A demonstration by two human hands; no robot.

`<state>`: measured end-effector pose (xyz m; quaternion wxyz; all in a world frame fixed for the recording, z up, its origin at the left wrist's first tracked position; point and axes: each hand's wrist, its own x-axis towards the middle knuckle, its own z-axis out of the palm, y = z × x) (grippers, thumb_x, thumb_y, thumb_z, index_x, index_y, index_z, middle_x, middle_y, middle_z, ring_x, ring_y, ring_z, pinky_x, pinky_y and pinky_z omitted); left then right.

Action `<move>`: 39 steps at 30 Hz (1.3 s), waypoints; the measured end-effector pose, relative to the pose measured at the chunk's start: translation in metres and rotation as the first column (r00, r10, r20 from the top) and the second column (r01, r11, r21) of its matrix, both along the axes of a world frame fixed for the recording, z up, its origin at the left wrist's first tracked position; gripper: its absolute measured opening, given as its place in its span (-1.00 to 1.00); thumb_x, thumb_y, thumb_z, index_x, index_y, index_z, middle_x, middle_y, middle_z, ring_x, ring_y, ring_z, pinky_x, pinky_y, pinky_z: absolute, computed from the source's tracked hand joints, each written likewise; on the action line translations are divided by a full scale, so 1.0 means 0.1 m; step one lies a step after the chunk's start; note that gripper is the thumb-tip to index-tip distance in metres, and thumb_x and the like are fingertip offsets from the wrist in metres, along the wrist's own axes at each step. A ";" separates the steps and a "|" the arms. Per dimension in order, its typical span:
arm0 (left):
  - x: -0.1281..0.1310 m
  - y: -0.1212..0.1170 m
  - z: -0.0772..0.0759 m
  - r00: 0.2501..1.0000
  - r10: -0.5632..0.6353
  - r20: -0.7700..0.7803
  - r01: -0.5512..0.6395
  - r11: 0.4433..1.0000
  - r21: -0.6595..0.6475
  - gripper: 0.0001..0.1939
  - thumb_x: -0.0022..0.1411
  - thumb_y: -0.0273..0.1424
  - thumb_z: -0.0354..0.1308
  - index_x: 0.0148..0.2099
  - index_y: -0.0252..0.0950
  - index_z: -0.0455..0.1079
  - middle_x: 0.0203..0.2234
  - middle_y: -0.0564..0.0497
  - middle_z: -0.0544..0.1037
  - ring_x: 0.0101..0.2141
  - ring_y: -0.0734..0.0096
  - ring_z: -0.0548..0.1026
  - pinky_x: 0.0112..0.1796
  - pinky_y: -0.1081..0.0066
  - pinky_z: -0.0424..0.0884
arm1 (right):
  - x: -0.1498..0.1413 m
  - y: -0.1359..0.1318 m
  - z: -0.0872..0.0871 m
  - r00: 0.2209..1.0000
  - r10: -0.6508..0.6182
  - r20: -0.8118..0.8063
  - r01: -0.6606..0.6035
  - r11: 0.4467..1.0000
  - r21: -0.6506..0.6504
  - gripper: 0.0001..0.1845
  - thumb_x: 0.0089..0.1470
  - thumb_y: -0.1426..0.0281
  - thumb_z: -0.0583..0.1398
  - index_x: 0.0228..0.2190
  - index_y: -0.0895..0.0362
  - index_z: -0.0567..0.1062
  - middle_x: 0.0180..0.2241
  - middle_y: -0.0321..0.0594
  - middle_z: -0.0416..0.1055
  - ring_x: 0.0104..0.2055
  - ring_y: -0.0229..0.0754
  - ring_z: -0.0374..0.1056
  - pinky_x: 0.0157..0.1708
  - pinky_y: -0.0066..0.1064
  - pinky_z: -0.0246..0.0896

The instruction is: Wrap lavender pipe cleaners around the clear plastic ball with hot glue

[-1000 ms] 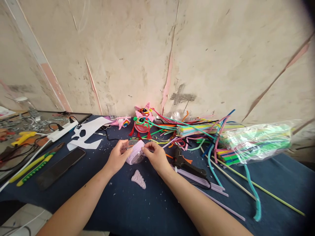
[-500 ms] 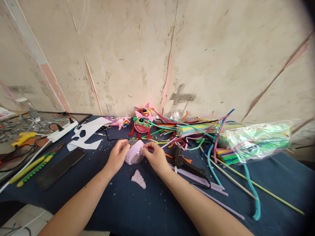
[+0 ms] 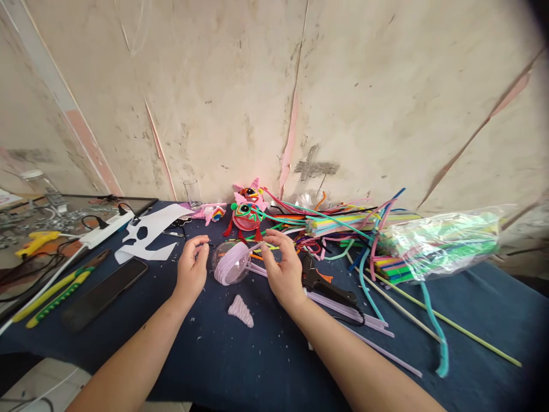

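A clear plastic ball [image 3: 240, 268] rests on the dark blue cloth, with lilac pipe cleaner [image 3: 223, 270] wrapped in rows around its left part. From its top a loose lilac end runs to my right hand [image 3: 283, 269], which pinches it between thumb and fingertips. My left hand [image 3: 193, 266] is just left of the ball, apart from it, fingers loosely bent and holding nothing. Nearer to me lies a small lilac triangle [image 3: 241, 311] of wound pipe cleaner. A black glue gun [image 3: 328, 283] lies right of my right hand, beside several straight lilac pipe cleaners [image 3: 349, 312].
Behind the ball stand lion-head figures [image 3: 247, 217]. Bundles of coloured pipe cleaners [image 3: 334, 224] and a plastic bag [image 3: 450, 243] of them lie to the right. On the left are cut white paper [image 3: 160, 223], a phone [image 3: 105, 292], pliers [image 3: 64, 289] and a power strip [image 3: 107, 229].
My left hand has let go of the ball and drawn left. My right hand has moved right and up from the ball, pulling the lilac end out with it.
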<state>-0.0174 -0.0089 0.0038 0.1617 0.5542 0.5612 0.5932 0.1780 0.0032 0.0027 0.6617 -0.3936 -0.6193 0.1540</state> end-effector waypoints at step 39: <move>-0.10 0.05 -0.07 0.822 -0.429 0.375 0.508 0.850 -0.140 -0.44 -0.05 -0.37 0.34 0.02 -0.20 0.26 -0.04 -0.07 0.41 -0.01 0.18 0.41 0.00 0.20 0.33 | -0.10 -0.03 -0.21 0.922 0.264 0.285 -0.248 0.964 -0.092 -0.49 -0.06 0.48 0.26 -0.01 0.05 0.42 -0.01 -0.04 0.35 0.09 0.02 0.28 0.08 -0.07 0.26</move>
